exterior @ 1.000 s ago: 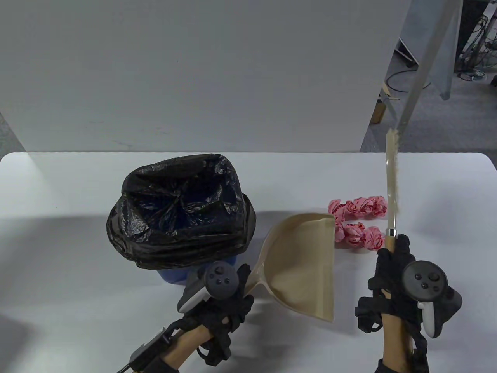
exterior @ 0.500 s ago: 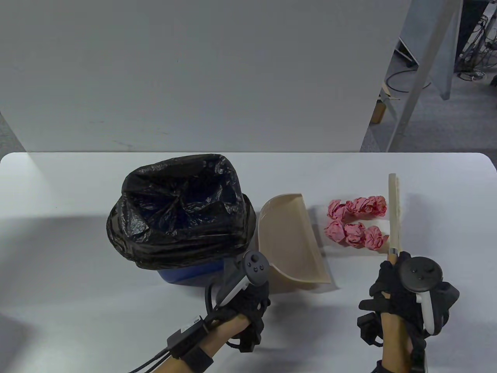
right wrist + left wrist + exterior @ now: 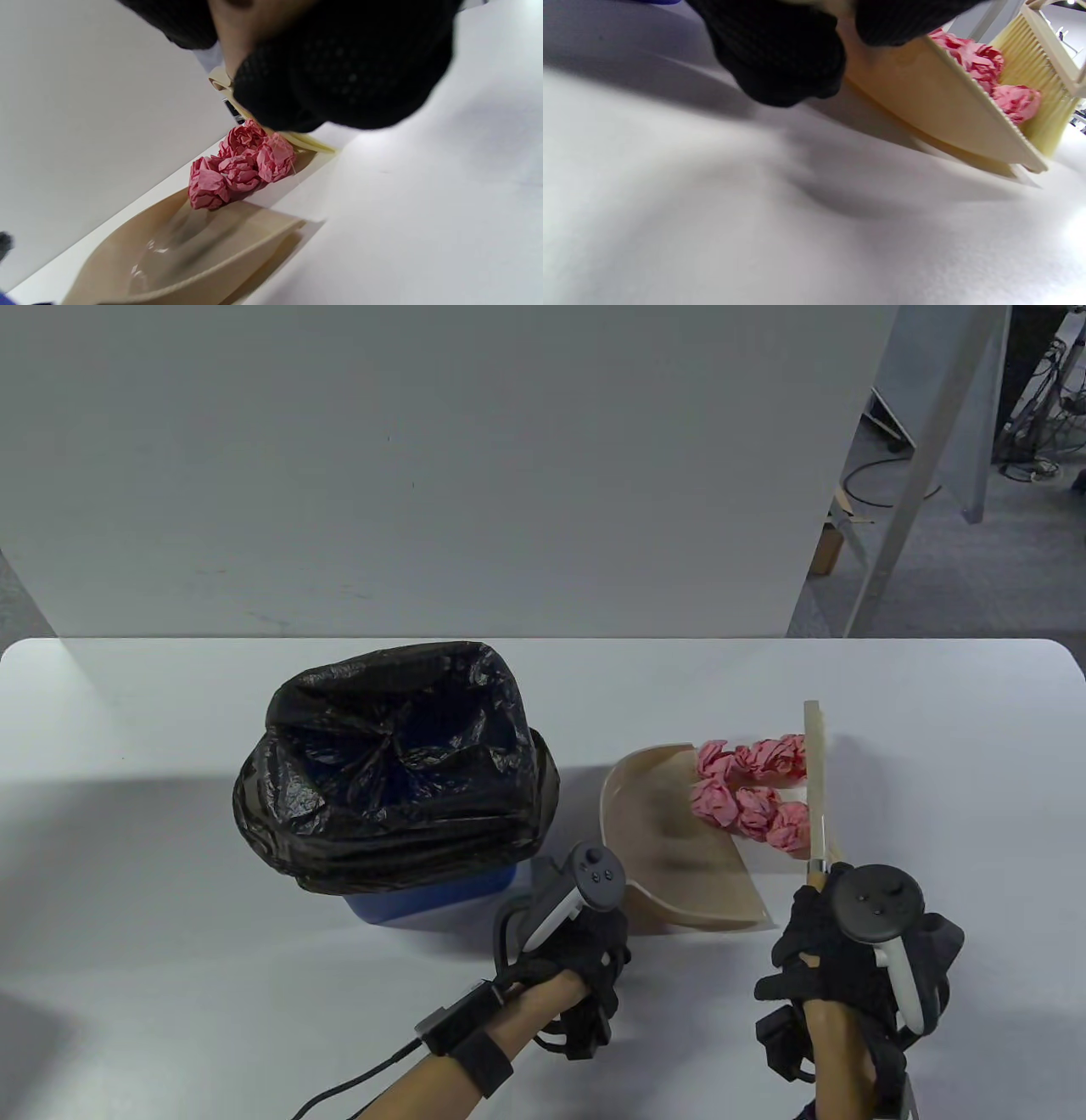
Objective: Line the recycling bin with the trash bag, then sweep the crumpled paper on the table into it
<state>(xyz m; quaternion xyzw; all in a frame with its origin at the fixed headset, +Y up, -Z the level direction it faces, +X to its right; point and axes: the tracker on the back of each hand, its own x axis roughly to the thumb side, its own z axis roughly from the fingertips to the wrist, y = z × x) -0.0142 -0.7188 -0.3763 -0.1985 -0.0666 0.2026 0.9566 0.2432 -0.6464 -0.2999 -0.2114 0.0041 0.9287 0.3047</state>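
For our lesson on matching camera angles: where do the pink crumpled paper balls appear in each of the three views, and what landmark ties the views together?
Table view: pink crumpled paper balls right of centre, at the dustpan mouth.
Left wrist view: upper right, behind the dustpan's edge.
Right wrist view: centre, above the dustpan.
Shared landmark: the beige dustpan.

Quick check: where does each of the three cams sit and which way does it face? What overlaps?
Table view: high, facing down at the table; both hands, lined bin.
Left wrist view: low under the left hand, looking along the dustpan to the brush.
Right wrist view: under the right hand, facing the dustpan's mouth.
All three show the pink paper balls.
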